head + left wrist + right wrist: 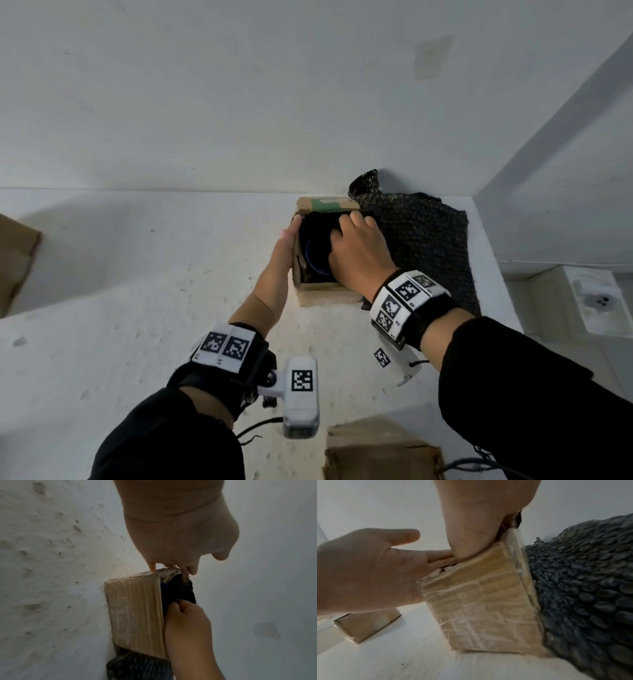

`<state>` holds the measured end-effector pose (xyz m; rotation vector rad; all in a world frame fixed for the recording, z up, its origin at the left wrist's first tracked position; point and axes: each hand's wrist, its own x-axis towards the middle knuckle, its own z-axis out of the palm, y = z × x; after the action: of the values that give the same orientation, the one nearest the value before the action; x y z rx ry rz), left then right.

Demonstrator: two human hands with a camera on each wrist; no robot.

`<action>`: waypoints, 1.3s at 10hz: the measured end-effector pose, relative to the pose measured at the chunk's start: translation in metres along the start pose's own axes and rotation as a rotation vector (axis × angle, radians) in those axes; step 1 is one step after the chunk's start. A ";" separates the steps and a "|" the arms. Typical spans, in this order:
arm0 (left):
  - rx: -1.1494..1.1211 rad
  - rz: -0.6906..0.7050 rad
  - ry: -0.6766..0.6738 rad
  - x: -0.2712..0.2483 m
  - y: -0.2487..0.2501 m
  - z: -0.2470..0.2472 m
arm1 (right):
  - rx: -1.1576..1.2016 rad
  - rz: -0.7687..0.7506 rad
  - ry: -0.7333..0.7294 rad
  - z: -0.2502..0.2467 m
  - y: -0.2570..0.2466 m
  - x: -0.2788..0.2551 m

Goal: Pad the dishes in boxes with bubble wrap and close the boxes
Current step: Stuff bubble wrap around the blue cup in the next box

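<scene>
A small open cardboard box (323,295) stands on the white table near the back wall. Inside it I see a blue dish (315,262) with black bubble wrap round it. My left hand (288,240) lies flat against the box's left wall, fingers straight, as the right wrist view shows of the left hand (368,568). My right hand (354,245) reaches into the box from above, its fingers curled on the black wrap inside; the fingertips are hidden. A large sheet of black bubble wrap (424,243) trails out over the box's right side onto the table. The left wrist view shows the box (135,612) and the right hand (187,626).
A second cardboard box (380,452) sits at the near edge of the table (137,274), and a third (15,260) at the far left. The wall runs right behind the open box. The table ends on the right, where a wall socket (599,301) shows below.
</scene>
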<state>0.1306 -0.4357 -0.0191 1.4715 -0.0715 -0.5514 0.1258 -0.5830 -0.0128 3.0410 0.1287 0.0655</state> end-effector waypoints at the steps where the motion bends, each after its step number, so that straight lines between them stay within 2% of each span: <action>1: 0.022 -0.037 0.002 -0.001 0.000 -0.005 | -0.008 0.038 -0.114 -0.002 -0.008 0.001; 3: 0.019 0.011 -0.087 -0.004 0.002 -0.006 | 0.022 0.061 -0.250 -0.002 -0.015 0.016; 5: -0.065 -0.002 -0.118 -0.010 0.018 -0.003 | 0.099 0.026 -0.455 -0.010 -0.006 0.039; 6: -0.080 0.004 -0.122 -0.012 0.019 -0.001 | 0.165 -0.004 -0.489 -0.017 -0.003 0.039; 8: -0.063 -0.020 -0.118 -0.009 0.014 -0.003 | 0.159 -0.031 0.078 -0.010 -0.005 0.015; 9: -0.074 -0.003 -0.107 -0.009 0.013 -0.003 | 0.269 -0.074 0.196 0.010 -0.004 0.006; 10: -0.084 -0.031 -0.099 -0.006 0.010 -0.006 | 0.354 -0.088 0.009 0.019 -0.006 0.001; 11: -0.043 -0.054 -0.028 -0.003 0.000 -0.010 | 0.254 -0.118 -0.144 0.014 -0.006 0.004; 12: -0.033 -0.045 -0.033 0.001 -0.004 -0.010 | 0.130 -0.113 -0.194 0.007 -0.013 0.015; 13: -0.023 -0.063 -0.010 0.001 0.000 -0.009 | 0.167 -0.068 -0.311 0.004 -0.020 0.032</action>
<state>0.1346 -0.4279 -0.0203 1.4524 -0.0268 -0.6085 0.1564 -0.5605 -0.0171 3.1586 0.2228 -0.4420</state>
